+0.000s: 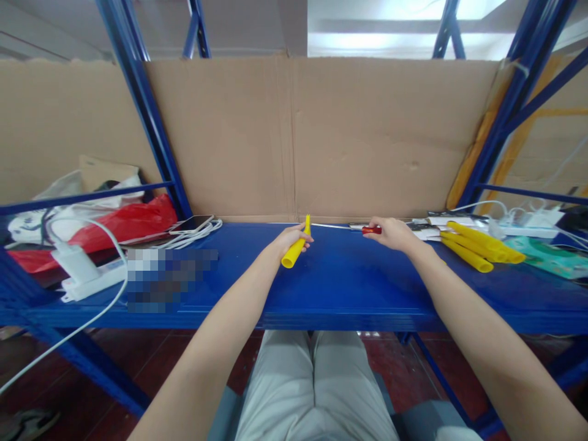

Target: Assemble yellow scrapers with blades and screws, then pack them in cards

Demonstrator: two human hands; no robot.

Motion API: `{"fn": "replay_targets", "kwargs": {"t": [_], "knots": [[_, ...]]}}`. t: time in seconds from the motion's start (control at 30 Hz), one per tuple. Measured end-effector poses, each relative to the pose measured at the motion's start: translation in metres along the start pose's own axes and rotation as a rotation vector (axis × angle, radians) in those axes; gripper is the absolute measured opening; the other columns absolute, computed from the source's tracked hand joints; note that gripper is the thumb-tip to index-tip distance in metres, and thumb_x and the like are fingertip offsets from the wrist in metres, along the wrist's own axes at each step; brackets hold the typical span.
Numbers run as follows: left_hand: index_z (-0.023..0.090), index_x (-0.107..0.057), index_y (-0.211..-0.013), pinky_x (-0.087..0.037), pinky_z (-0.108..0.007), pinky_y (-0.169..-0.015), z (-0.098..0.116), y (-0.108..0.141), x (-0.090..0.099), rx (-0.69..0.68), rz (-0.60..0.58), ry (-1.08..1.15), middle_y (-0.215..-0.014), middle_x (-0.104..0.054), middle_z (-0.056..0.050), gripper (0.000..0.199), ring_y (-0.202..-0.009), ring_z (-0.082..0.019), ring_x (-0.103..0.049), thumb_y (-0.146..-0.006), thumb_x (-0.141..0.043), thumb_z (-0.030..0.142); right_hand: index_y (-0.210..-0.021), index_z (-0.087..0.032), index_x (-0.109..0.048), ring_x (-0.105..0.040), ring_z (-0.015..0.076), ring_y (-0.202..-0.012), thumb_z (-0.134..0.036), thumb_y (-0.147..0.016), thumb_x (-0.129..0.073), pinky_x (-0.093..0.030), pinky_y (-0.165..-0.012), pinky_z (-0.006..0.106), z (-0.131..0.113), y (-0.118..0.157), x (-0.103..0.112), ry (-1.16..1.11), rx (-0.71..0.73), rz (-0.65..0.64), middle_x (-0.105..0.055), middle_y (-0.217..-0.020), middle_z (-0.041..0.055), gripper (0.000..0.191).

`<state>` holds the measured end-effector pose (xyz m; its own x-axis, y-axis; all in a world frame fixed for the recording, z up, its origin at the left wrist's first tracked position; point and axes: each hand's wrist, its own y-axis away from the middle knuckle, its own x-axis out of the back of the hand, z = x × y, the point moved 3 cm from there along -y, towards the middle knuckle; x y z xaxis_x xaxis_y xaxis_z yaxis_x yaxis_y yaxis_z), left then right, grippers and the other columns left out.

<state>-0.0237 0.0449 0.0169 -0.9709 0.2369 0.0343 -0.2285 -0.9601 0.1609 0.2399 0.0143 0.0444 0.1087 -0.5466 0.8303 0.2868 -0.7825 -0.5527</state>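
My left hand (287, 238) is closed around a yellow plastic tube (295, 250) above the blue table. The tube's round hollow end points toward me, and its narrower-looking far end rises past my fingers. To the right, near the back of the table, my right hand (386, 231) grips a small shiny red object (371, 230) between thumb and fingers. Part of that object is hidden by my hand, so its kind cannot be made out. Several more yellow tubes (482, 246) lie together to the right of my right hand.
A cardboard panel (349, 135) stands behind the blue table (331, 275), between blue metal posts. At left are a red plastic bag (131, 223), a coiled white cable (202, 231) and a white power strip (98, 275). At right lies a green packet (554, 256).
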Motion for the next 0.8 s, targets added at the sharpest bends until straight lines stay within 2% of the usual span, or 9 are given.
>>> {"fn": "replay_targets", "kwargs": {"t": [0.17, 0.3, 0.47, 0.63, 0.8], "knots": [[0.023, -0.022, -0.146, -0.039, -0.016, -0.043, 0.0, -0.003, 0.002, -0.003, 0.003, -0.014, -0.079, -0.064, -0.004, 0.076, -0.046, -0.006, -0.051, -0.079, -0.049, -0.001, -0.084, -0.023, -0.061, -0.064, 0.0201, -0.076, -0.038, -0.081, -0.053, -0.04, -0.06, 0.027, -0.002, 0.0, -0.004, -0.084, 0.022, -0.062, -0.071, -0.085, 0.0049, 0.017], [0.023, -0.024, -0.146, -0.038, -0.016, -0.042, 0.0, -0.003, 0.003, -0.006, 0.016, -0.01, -0.074, -0.063, -0.003, 0.075, -0.046, -0.007, -0.05, -0.079, -0.049, -0.002, -0.093, -0.022, -0.057, -0.065, 0.0223, -0.077, -0.038, -0.077, -0.06, -0.038, -0.059, 0.027, -0.008, 0.0, -0.007, -0.046, -0.014, -0.051, -0.071, -0.088, 0.0062, 0.022], [0.023, -0.026, -0.145, -0.039, -0.016, -0.043, 0.0, -0.002, 0.002, -0.014, 0.015, -0.021, -0.077, -0.064, -0.003, 0.074, -0.046, -0.007, -0.05, -0.079, -0.05, -0.002, -0.084, -0.023, -0.057, -0.063, 0.0207, -0.071, -0.037, -0.079, -0.057, -0.037, -0.058, 0.026, -0.006, 0.0, -0.007, -0.021, 0.006, -0.028, -0.07, -0.08, 0.0047, 0.015], [0.023, -0.027, -0.145, -0.039, -0.017, -0.044, 0.0, -0.002, 0.002, -0.015, 0.016, -0.037, -0.083, -0.065, -0.005, 0.073, -0.045, -0.006, -0.05, -0.079, -0.049, -0.002, -0.084, -0.022, -0.062, -0.064, 0.0208, -0.08, -0.036, -0.083, -0.049, -0.041, -0.064, 0.028, -0.003, -0.001, -0.01, -0.134, 0.046, -0.108, -0.071, -0.088, 0.0061, 0.019], [0.023, -0.026, -0.145, -0.038, -0.016, -0.042, 0.001, -0.001, 0.002, -0.011, 0.033, -0.027, -0.082, -0.065, -0.005, 0.073, -0.045, -0.006, -0.05, -0.08, -0.048, -0.002, -0.095, -0.022, -0.058, -0.064, 0.021, -0.08, -0.035, -0.076, -0.061, -0.041, -0.064, 0.026, -0.006, -0.001, -0.011, -0.125, -0.013, -0.07, -0.07, -0.09, 0.0065, 0.024]]}}
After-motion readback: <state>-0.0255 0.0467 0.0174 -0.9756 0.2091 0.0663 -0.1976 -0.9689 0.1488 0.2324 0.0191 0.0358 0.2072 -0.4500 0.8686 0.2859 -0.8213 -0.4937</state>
